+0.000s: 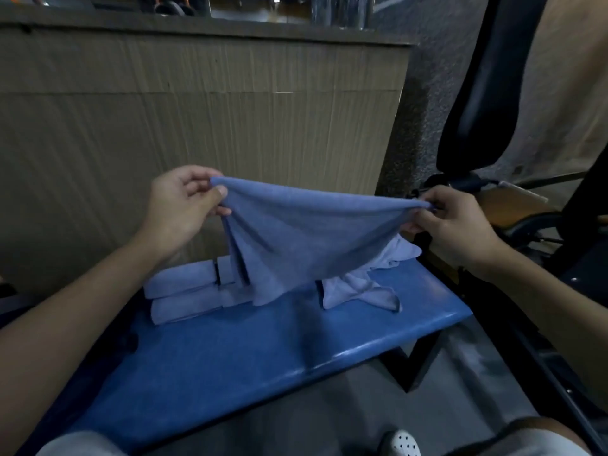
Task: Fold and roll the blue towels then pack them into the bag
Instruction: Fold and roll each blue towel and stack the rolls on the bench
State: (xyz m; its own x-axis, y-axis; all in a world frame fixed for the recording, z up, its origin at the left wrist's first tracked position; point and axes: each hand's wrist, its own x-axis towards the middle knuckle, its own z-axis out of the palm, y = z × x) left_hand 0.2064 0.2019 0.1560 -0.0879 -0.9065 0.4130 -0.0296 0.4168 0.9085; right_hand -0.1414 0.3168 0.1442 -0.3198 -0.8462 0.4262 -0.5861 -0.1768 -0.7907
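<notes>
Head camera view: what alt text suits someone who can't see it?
A left hand and right hand each pinch an end of a blue towel stretched above a blue bench. On it lie towel bundles at left, crumpled towels at right.

Bare forearms [82, 307], grey shorts [75, 445], white perforated clog [400, 443]

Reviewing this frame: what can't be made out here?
Bag: nowhere in the head view.
Rolled towels: right ends hidden behind the held towel.
Loose towels: count unclear, partly behind the held towel.
Items on the counter: blurred, cut off by the top edge.
</notes>
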